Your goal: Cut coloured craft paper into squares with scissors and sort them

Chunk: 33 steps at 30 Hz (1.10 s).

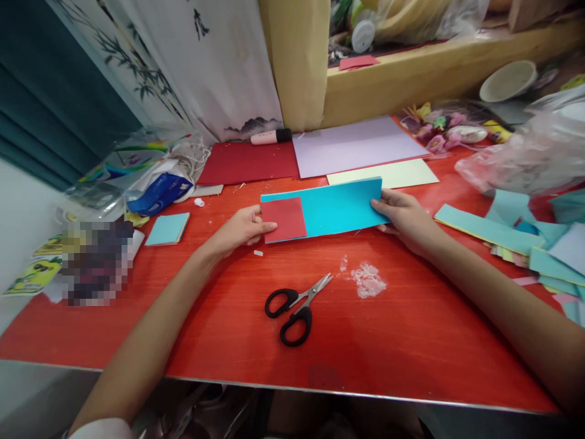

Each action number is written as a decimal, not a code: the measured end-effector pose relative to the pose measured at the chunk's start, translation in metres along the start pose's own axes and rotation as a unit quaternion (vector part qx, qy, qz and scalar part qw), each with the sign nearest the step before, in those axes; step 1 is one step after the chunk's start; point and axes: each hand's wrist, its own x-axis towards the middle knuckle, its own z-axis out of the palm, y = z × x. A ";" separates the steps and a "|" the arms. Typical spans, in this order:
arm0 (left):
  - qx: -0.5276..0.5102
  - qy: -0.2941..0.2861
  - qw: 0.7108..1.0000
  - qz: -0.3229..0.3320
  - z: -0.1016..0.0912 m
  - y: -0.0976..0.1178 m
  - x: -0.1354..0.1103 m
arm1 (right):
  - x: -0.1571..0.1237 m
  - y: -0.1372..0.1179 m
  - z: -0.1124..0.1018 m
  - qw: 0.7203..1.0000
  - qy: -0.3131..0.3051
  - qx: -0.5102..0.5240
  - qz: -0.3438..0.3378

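A long turquoise paper strip (pixel 338 207) lies across the middle of the red table (pixel 411 341), with a small red paper square (pixel 284 219) on its left end. My left hand (pixel 242 228) pinches the left end, thumb on the red square. At the strip's right end my right hand (pixel 402 216) grips the paper with closed fingers. Black-handled scissors (pixel 295 308) lie partly open on the table, nearer to me than the strip and untouched.
Dark red (pixel 249 161), lilac (pixel 354 145) and pale yellow (pixel 388 174) sheets lie behind the strip. A small turquoise pad (pixel 167 228) sits at left, beside plastic bags. Turquoise offcuts (pixel 525 235) pile up at right. White glue residue (pixel 368 280) marks the table.
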 end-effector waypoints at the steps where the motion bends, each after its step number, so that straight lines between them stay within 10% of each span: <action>1: 0.008 0.004 1.000 0.000 0.000 0.000 0.000 | 0.000 0.000 0.000 1.000 0.001 -0.004 -0.001; 6: 0.064 0.044 0.997 0.006 0.003 0.000 -0.003 | -0.001 0.002 0.000 0.999 -0.009 -0.037 -0.026; 14: 0.220 0.169 0.957 0.087 -0.003 -0.012 0.005 | -0.001 0.011 -0.003 0.928 0.098 -0.209 -0.292; 33: 0.104 0.107 0.986 0.074 0.002 -0.005 0.003 | 0.001 0.008 -0.002 0.989 0.026 -0.012 -0.145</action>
